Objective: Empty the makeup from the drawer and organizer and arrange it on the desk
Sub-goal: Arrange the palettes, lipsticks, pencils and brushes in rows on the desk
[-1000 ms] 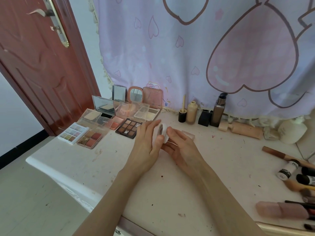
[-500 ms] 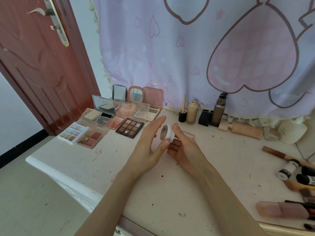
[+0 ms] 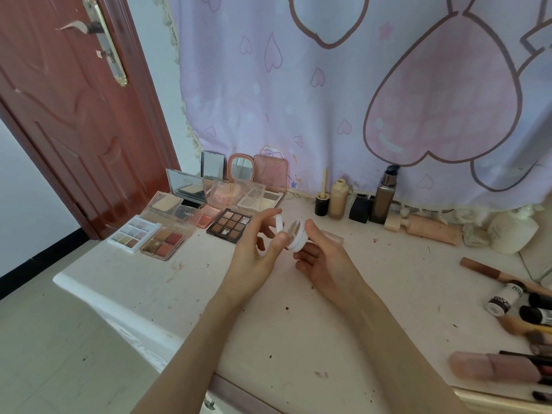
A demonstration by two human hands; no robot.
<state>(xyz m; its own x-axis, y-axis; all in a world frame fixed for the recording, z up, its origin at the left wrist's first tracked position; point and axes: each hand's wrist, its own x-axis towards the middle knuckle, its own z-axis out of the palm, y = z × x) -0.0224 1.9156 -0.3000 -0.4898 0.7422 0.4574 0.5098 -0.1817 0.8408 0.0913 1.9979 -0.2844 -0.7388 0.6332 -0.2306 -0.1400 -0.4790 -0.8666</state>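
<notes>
Above the middle of the white desk point(image 3: 268, 339) I hold a small round white jar point(image 3: 296, 238). My right hand point(image 3: 321, 261) grips the jar body, thumb on its top edge. My left hand point(image 3: 257, 252) pinches the white lid point(image 3: 279, 224), which is lifted off and tilted to the left of the jar. Open eyeshadow and powder palettes point(image 3: 230, 225) lie in rows at the back left. Foundation bottles point(image 3: 339, 201) stand along the back.
A red door point(image 3: 74, 115) stands at the left beyond the desk edge. A purple heart-print cloth point(image 3: 358, 85) hangs behind. A white bottle point(image 3: 512, 231) sits at the back right. Tubes, brushes and pencils point(image 3: 507, 300) crowd the right edge.
The jar was held shut between both hands; now my left hand has pulled the lid off to the left, and the jar has turned its opening upward.
</notes>
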